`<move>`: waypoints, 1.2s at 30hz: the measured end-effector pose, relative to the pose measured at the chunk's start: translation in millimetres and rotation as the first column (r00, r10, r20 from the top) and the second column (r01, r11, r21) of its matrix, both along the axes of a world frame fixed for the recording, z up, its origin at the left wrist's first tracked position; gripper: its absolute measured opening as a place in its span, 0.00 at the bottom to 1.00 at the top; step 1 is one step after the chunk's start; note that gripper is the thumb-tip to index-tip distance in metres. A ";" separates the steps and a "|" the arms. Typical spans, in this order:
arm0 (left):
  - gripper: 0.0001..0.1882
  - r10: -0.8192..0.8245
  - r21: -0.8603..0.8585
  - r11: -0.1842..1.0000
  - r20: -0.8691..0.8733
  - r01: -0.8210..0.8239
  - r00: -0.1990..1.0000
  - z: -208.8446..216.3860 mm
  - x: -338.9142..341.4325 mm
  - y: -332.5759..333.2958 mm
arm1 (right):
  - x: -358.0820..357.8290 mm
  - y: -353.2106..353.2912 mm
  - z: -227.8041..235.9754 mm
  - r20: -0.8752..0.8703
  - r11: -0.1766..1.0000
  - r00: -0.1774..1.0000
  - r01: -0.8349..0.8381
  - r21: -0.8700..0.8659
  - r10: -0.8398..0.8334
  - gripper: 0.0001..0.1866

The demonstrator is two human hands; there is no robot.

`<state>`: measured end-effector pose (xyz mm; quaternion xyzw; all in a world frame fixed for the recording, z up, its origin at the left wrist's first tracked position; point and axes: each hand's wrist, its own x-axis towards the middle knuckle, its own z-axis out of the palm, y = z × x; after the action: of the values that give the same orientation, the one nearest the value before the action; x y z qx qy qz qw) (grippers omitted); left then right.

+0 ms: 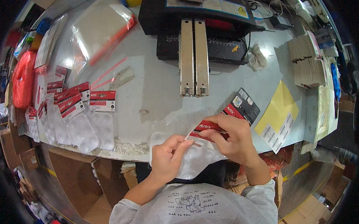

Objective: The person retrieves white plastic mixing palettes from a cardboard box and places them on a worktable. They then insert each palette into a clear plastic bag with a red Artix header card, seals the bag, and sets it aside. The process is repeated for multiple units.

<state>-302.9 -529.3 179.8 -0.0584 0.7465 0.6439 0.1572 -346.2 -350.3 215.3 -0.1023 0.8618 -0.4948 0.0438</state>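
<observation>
Near the table's front edge, in front of my body, I hold a white paint palette (195,162) with round wells in a clear plastic bag. A red and white header card (204,130) sits at the bag's upper end. My left hand (166,159) pinches the card's lower left corner between thumb and fingers. My right hand (236,137) grips the card's right part, thumb on its front, hiding some of it. Just beyond the right hand lie black and red header cards (247,108). Another white palette partly shows behind my left hand.
Several bagged palettes with red cards (74,112) are piled at the left. Clear bags (101,30) lie behind them. A black machine (198,18) with two metal bars (194,59) stands at the back. At the right are a yellow label sheet (278,113) and card stacks (306,61).
</observation>
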 end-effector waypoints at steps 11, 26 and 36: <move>0.11 0.291 0.011 0.957 -0.074 -0.291 0.954 -10.3 -2.1 -11.6 | 20.5 31.4 -18.9 0.446 0.963 0.894 0.160 -0.217 -0.048 0.09; 0.15 0.230 -0.095 0.964 -0.164 -0.248 0.959 -49.3 -63.9 0.2 | -17.2 2.9 -78.1 0.591 0.627 0.796 0.527 -0.574 -0.128 0.09; 0.16 0.259 0.169 0.957 -0.126 -0.237 0.958 -60.3 -68.5 2.5 | -22.4 3.4 -70.4 0.573 0.676 0.801 0.520 -0.522 -0.174 0.07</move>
<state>-371.4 -526.8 119.5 -0.0919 0.6914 0.7162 0.0236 -368.7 -347.0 144.9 0.1860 0.5956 -0.7725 0.1179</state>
